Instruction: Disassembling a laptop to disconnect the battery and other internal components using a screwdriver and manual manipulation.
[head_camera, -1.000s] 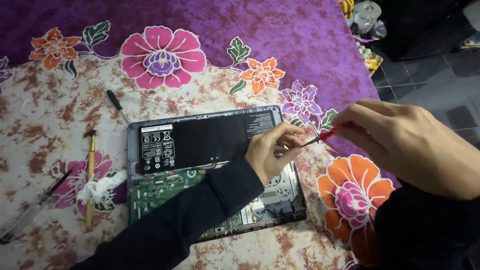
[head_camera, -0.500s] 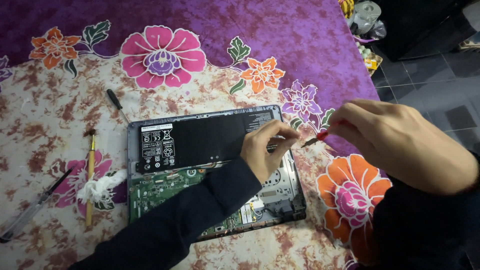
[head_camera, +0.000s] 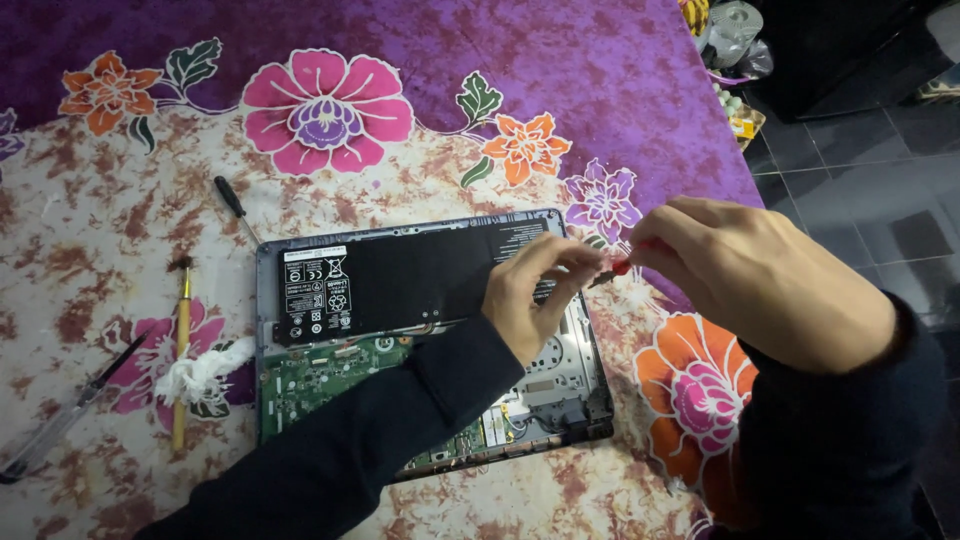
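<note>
An opened grey laptop (head_camera: 300, 400) with its bottom cover off lies on a floral purple, white and pink cloth (head_camera: 400, 170), exposing a flat black battery (head_camera: 420, 280) and green circuit board (head_camera: 320, 375). Above the laptop's right edge, the right hand (head_camera: 760, 280) pinches a small red-handled tool (head_camera: 620, 266). The left hand (head_camera: 540, 295), fingers closed, touches the tool's tip; what it pinches cannot be told. Left of the laptop lie a black screwdriver (head_camera: 232, 200), a yellow-handled brush (head_camera: 181, 345) and a clear pen (head_camera: 60, 425).
</note>
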